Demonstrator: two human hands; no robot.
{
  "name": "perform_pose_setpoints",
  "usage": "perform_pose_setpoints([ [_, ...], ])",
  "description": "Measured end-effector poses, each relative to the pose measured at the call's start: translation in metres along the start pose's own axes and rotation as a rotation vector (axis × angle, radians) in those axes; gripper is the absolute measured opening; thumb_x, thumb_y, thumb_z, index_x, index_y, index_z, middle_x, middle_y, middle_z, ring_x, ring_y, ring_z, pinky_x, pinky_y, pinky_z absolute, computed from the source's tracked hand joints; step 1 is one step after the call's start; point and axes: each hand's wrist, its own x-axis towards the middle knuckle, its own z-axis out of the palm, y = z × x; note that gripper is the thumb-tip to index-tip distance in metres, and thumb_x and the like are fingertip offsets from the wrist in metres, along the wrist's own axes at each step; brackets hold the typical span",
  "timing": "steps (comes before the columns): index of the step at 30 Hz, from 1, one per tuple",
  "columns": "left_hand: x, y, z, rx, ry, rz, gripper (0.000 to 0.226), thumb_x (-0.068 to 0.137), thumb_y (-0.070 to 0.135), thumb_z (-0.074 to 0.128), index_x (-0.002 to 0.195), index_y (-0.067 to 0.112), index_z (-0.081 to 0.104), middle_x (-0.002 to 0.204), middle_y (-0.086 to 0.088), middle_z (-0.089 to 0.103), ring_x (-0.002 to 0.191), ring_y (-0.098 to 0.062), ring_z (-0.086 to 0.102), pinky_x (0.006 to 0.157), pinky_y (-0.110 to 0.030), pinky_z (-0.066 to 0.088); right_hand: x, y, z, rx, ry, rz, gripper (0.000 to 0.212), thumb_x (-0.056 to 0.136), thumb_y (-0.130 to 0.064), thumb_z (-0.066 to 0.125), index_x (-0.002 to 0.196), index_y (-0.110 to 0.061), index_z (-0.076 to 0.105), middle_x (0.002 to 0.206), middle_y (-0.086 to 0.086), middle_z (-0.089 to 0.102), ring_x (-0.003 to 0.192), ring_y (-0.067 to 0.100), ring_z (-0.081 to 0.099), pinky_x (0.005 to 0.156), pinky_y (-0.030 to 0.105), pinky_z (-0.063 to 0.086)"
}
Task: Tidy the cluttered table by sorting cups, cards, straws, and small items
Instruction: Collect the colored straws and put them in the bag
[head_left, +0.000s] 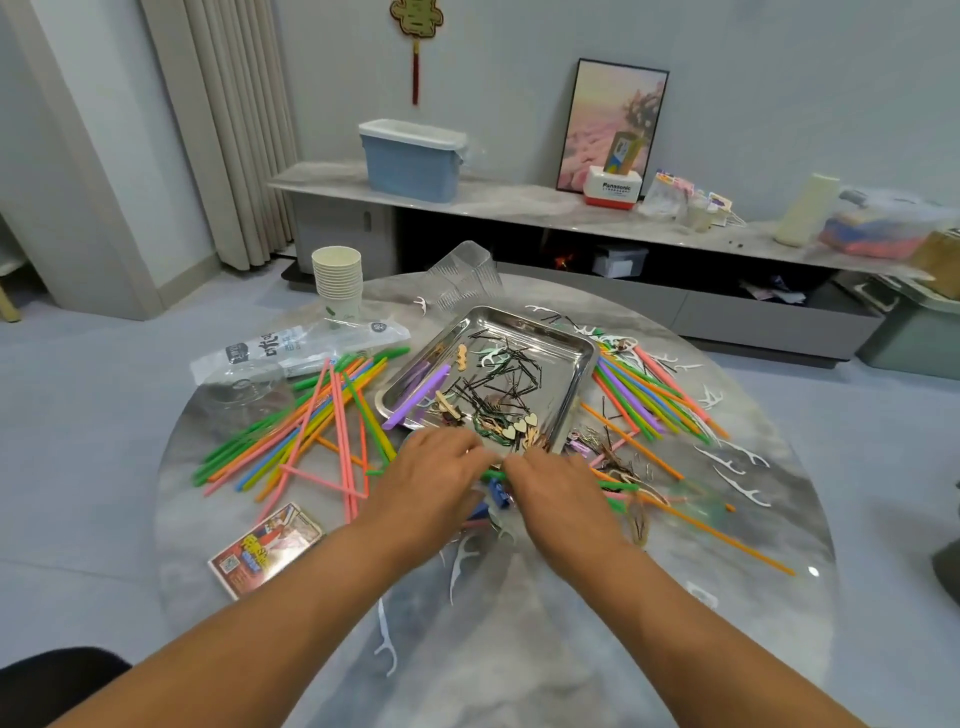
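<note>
My left hand (431, 478) and my right hand (561, 493) lie close together, backs up, at the near edge of the steel tray (582, 358). Their bent fingertips almost meet there, blurred. A green straw (618, 486) runs under my right hand and shows on both sides of it. Blue clips (500, 493) lie between the hands. The tray holds black hairpins, wooden hearts (519, 427) and purple straws (415, 396). Coloured straws lie fanned out left (311, 431) and right (644, 389) of the tray. A card pack (265, 548) lies near left, and stacked paper cups (337, 283) stand far left.
White floss picks (737, 467) are scattered over the round marble table (519, 649). A plastic sleeve (291, 348) and a clear cup (467, 273) lie behind the tray. A low cabinet with a blue bin (410, 161) runs along the far wall.
</note>
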Motion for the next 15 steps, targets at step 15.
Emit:
perform_pose_setpoints([
  [15,-0.013,-0.092,-0.052,-0.169,-0.006,-1.105,0.048,0.087,0.035,0.066,0.13,0.016,0.054,0.126,-0.01,0.062,0.113,-0.035,0.058,0.092,-0.044,0.05,0.014,0.016,-0.004,0.52,0.154,0.184,0.011,0.106,-0.03,0.048,0.1,-0.025,0.055,0.088,-0.007,0.049,0.08,0.017,0.05,0.07,0.04,0.044],
])
